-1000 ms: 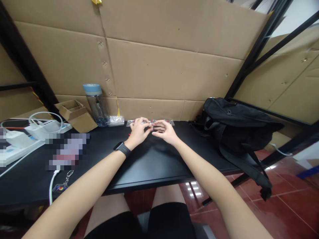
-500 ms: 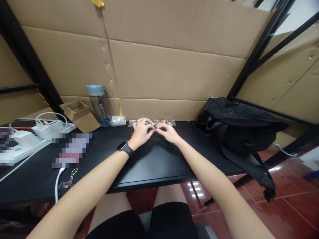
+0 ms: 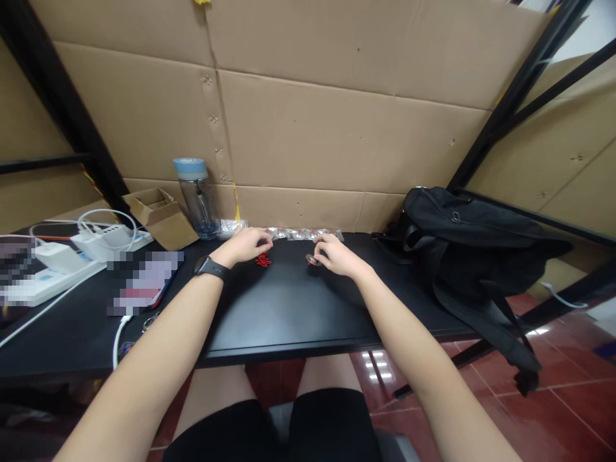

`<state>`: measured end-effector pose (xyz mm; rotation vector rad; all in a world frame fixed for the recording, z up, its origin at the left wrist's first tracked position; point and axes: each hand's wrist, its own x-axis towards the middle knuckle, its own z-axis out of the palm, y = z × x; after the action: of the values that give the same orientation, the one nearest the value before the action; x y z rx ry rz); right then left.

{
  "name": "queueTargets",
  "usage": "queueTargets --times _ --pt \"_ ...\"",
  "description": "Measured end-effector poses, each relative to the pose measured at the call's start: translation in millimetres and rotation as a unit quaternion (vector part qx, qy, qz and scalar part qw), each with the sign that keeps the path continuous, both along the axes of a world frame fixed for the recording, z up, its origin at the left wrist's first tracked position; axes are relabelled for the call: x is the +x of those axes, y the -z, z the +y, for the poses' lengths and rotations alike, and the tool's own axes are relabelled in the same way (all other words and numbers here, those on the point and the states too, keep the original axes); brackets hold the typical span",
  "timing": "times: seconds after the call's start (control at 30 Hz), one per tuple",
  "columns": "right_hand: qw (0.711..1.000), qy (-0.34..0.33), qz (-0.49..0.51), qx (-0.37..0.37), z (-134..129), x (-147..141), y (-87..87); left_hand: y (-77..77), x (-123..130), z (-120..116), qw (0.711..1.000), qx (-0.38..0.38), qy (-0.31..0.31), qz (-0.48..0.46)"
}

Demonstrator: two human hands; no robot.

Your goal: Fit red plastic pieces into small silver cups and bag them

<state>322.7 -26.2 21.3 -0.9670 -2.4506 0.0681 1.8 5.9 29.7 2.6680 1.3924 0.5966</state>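
At the far side of the black table [image 3: 289, 301], my left hand [image 3: 248, 246] is curled with thumb and fingertips together at a small bundle of red cord [image 3: 263, 260]. The exact contact is partly hidden by the fingers. My right hand [image 3: 332, 254] pinches a small round shiny disc [image 3: 312, 260] with a bit of red on its underside, held just over the tabletop. Behind both hands lies a row of small clear packets [image 3: 301, 235] with silvery and red contents, along the cardboard wall.
On the left are a bottle with a blue lid [image 3: 195, 199], an opened cardboard box [image 3: 166, 218], a power strip [image 3: 62, 276] with chargers, and a phone [image 3: 151, 279] on a cable. A black bag [image 3: 481, 244] fills the right end, its strap hanging over the edge.
My hands were together at the middle and have parted. The left moved left to the red cord, while the right moved slightly right with the disc, now visible. The view shifted a little.
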Motion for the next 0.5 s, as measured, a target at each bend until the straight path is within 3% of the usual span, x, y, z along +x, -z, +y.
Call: queueTargets --times 0.2,0.37,0.43,0.5 --pt "0.999 0.011 -0.047 0.025 -7 3 -12.1 6.3 -2 5 0.996 -0.030 -0.012 0.081" --pt "1.000 -0.011 -0.013 -0.008 -6 2 -9.7 1.5 32 -15 0.996 0.004 0.065 -0.067" --pt "1.000 -0.022 0.003 -0.001 -5 0 -7.6 4.2 54 -24 0.986 -0.003 0.117 -0.116" --pt "0.999 -0.037 0.017 0.007 -6 -4 -6.8 9.6 73 -31 0.982 -0.009 0.130 -0.137"
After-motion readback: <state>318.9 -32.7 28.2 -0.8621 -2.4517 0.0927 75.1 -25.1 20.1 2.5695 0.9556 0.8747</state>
